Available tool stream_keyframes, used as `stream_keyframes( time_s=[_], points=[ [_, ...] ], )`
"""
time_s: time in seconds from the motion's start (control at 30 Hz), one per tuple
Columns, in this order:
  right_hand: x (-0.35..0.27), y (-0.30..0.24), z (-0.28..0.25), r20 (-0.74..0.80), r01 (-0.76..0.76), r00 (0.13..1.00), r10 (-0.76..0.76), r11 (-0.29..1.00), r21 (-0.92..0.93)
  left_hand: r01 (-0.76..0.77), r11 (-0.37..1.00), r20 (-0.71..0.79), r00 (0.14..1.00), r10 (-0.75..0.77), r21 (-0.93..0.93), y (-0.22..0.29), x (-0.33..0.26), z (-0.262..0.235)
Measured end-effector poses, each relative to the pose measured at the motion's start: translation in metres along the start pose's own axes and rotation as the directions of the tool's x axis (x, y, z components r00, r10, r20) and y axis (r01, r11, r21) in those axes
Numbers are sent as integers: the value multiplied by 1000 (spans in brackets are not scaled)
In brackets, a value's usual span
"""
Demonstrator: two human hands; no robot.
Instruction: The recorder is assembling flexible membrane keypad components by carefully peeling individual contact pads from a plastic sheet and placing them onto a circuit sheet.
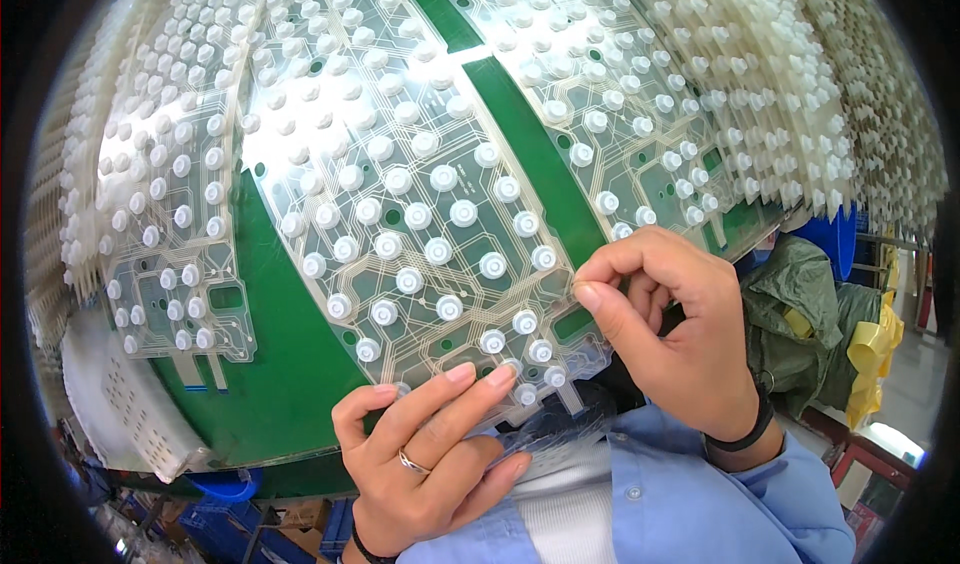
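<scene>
A clear keyboard membrane sheet (388,246) with printed traces and several white rubber domes lies in front of me, its near end reaching the table's front edge. My right hand (690,314) is closed at the sheet's right edge, thumb and index finger pinched on it. My left hand (430,454), with a ring on one finger, rests its outstretched fingertips on the sheet's near edge. The thumb of that hand stays apart, below the edge.
More domed membrane sheets lie left (160,234) and right (640,114) on the green tabletop (290,404). Tall stacks of domed sheets (770,94) stand at the right. A white perforated piece (130,404) sits at the left front. Green bags (800,304) hang beyond the right edge.
</scene>
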State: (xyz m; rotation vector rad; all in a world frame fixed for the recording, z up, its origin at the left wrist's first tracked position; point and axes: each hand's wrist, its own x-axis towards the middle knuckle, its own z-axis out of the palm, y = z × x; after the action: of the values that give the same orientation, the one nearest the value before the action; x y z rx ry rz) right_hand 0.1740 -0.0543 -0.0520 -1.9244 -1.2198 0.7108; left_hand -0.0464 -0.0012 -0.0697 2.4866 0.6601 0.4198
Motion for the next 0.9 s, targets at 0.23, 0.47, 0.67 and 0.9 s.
stream_keyframes(
  time_s=[0.23,0.47,0.67,0.9],
  points=[
    [0,1,0,3,10,1000,-10,1000,-13,45,999,-37,998,-46,-20,4,3,0],
    [-1,-4,5,-20,2,1000,-2,1000,-25,55,998,-36,998,-55,-19,4,3,-1],
    [-2,-5,7,-20,129,990,-141,947,-293,19,1000,-4,1000,-19,-21,2,2,-3],
    [-32,-6,-25,134,-193,971,200,979,-60,45,997,-109,993,-53,-70,-4,-12,-15]
  ],
)
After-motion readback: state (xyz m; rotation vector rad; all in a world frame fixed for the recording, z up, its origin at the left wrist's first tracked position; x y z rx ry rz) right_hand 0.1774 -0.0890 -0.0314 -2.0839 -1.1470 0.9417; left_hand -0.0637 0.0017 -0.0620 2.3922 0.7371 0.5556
